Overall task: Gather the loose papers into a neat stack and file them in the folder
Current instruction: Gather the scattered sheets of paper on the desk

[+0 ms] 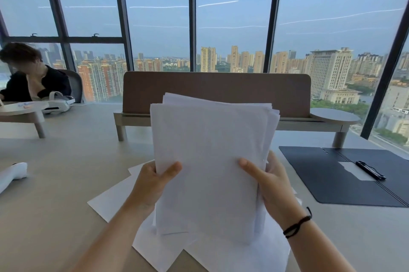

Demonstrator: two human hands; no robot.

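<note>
White paper sheaf [210, 156], light and floppy, stands upright, uneven at its top edges. Left hand [152, 185] and right hand [274, 189] clamp its side edges; the open black folder [327, 174] lies well apart.

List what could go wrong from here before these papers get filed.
1. The held stack is uneven at its top edges; sheets may slip from the left hand or right hand.
2. Loose sheets on the desk could get left behind.
3. The pen lies on the open folder, obstructing filing.
</note>
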